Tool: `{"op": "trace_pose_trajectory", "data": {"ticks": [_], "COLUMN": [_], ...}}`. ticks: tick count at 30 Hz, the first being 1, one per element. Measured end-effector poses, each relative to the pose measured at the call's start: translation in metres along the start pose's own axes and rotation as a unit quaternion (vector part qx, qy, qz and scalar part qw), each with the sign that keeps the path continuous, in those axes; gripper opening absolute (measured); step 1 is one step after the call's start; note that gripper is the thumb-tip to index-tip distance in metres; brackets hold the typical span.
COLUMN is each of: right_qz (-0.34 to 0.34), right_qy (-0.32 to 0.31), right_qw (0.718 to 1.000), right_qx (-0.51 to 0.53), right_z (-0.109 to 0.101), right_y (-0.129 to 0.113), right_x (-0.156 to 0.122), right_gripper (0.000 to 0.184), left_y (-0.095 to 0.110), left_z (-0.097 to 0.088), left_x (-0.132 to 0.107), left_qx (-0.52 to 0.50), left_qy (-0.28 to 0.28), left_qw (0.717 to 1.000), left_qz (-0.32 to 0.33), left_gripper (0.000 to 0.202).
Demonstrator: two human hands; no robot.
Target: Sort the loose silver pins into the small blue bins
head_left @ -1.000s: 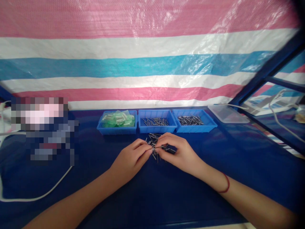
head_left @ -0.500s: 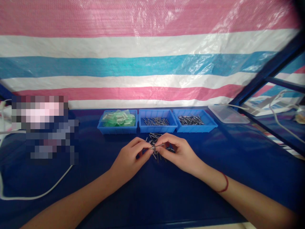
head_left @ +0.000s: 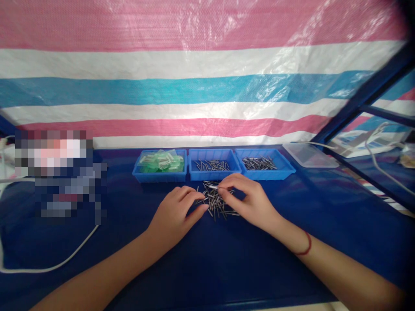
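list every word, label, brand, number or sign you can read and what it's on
No text can be read.
Blue rectangular plastic bins: no lettering visible.
Pile of thin silver metal rods: any marks too small to read.
Pink, white and blue striped plastic sheet: no lettering visible.
Pixelated shape at left: too obscured to read.

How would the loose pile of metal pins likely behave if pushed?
The metal pins look slim, straight and shiny, so probably stiff and somewhat slippery. Lying loose and crisscrossed on the blue table, they would likely scatter, and some might roll.
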State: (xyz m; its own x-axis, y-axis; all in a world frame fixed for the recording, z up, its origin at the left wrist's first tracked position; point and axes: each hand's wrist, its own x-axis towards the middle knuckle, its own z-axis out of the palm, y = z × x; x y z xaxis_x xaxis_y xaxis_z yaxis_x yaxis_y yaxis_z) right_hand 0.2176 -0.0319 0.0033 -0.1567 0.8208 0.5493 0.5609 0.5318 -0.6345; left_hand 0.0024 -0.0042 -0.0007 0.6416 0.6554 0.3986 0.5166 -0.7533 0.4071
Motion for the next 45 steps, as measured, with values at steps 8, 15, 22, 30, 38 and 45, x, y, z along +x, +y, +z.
{"op": "trace_pose_trajectory", "data": {"ticks": [8,15,22,30,38,45], "right_qz": [0.061,0.028,-0.084,-0.103,-0.105,-0.082], "right_qy": [0.176,0.129,-0.039,-0.116,-0.065,-0.065], "right_qw": [0.930,0.938,0.972,0.970,0.989,0.993], "right_qx": [-0.316,-0.319,-0.215,-0.185,-0.080,-0.053], "right_z": [-0.053,-0.042,-0.006,0.009,0.013,0.015], "right_y": [0.060,0.054,0.013,-0.001,-0.002,-0.008], "right_x": [0.013,0.011,0.002,-0.005,-0.007,-0.009], "right_gripper": [0.013,0.014,0.016,0.019,0.014,0.012], "left_y": [-0.014,-0.015,-0.015,0.000,0.001,0.006], "left_z": [0.005,0.006,0.004,-0.002,0.002,0.001], "left_x": [-0.003,-0.001,0.002,0.003,0.002,0.002], "left_qx": [0.155,0.168,0.220,0.169,-0.093,-0.138], "left_qy": [-0.064,-0.084,-0.043,-0.007,0.032,0.034], "left_qw": [0.985,0.982,0.974,0.983,0.993,0.988], "left_qz": [-0.039,-0.031,0.001,0.078,-0.061,-0.059], "left_gripper": [0.022,0.016,0.021,0.024,0.009,0.009]}}
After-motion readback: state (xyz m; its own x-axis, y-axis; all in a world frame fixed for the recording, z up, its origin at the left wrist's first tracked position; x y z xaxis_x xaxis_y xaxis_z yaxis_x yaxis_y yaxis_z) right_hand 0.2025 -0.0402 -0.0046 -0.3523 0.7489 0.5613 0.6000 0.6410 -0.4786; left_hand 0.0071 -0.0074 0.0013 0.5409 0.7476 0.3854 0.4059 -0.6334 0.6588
